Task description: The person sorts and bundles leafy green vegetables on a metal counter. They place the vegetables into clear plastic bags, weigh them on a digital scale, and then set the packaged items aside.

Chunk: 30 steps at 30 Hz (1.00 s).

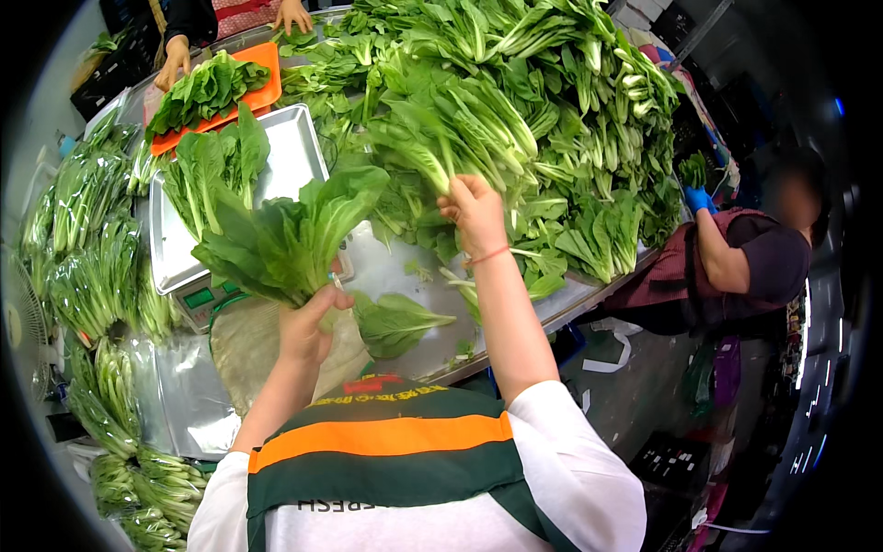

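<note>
My left hand [308, 324] grips a bunch of leafy greens [296, 238] by the stems, just in front of the scale. At the big heap of loose leafy greens [483, 117], my right hand [472, 207] pinches the pale stem of a leafy green [428, 162], whose leaves are blurred. More greens [221, 165] lie on the metal tray [160, 255] of the digital scale [200, 298]. Between my forearms, a single loose leaf [397, 324] rests on the metal table [434, 286].
Behind the scale, an orange tray [272, 72] holds greens beside a co-worker's hands [172, 63]. Bagged greens [93, 269] and plastic bags [183, 393] are at the left. Another co-worker [731, 255] with a blue glove holds greens at the right, beyond the table edge.
</note>
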Available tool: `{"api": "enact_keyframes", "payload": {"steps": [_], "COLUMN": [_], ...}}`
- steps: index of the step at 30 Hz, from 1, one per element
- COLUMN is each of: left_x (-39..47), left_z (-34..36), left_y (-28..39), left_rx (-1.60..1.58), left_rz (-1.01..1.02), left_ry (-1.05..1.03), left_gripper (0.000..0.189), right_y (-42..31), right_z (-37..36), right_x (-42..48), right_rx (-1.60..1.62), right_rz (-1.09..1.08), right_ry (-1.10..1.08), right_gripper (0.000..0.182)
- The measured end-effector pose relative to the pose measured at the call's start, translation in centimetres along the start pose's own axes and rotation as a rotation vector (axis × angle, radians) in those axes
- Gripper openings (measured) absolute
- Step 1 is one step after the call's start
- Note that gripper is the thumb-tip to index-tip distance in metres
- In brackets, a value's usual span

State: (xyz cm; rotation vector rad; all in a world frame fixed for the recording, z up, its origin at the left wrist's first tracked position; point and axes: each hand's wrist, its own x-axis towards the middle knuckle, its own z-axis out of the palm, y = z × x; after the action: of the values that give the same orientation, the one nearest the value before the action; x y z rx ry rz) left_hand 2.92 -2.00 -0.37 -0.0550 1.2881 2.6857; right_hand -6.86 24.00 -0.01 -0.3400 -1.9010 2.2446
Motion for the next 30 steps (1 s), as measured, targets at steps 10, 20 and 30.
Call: {"api": "enact_keyframes", "payload": {"steps": [10,20,30], "left_x": [-0.1,-0.5,-0.4], "left_z": [2.0,2.3,2.7], "left_y": [-0.6,-2.0,-1.9], "left_rx": [-0.304,-0.082,-0.159], "left_rz": [-0.215,-0.154,-0.192], "left_ry": [0.002,0.056,0.049], "left_gripper": [0.035,0.041,0.039], "right_y": [2.5,-0.1,0.3], "right_z": [2.9,4.5,4.0], "right_x": [-11.2,-14.0,-13.6], "right_rx": [0.769,-0.100,-0.473], "right_rz": [0.462,0.111,-0.290], "right_ry": [-0.514,-0.369,-0.296], "right_gripper": [0.029,0.016,0.016]}}
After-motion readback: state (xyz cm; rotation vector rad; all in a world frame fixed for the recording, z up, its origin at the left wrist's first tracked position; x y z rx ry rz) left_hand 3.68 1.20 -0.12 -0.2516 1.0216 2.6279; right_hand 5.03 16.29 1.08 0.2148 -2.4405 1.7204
